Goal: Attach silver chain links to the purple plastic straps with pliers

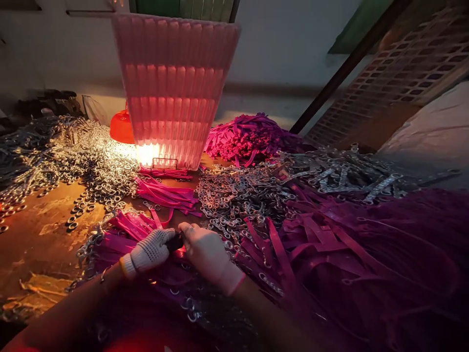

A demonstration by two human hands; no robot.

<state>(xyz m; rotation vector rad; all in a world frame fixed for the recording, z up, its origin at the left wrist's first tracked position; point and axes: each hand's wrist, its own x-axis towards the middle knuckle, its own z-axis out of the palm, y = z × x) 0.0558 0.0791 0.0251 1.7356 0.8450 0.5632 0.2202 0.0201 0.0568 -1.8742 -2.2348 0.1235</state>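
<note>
Both hands wear whitish knitted gloves and meet near the middle of the view. My left hand [152,248], in a dotted glove, is closed around a small black object [175,242]. The fingers of my right hand [205,252] are bent against that object's right end; what they pinch is hidden. Magenta straps [134,226] lie just behind and left of my left hand. Beneath my forearms are more magenta straps, with metal rings [190,310] at their ends.
A red lamp [122,128] glows behind a tall translucent ribbed panel [174,83]. Metal ring pieces [106,181] are heaped at left, more chain-like pieces [242,195] at centre. Magenta straps [256,137] pile at the back; a larger heap [351,244] covers the right.
</note>
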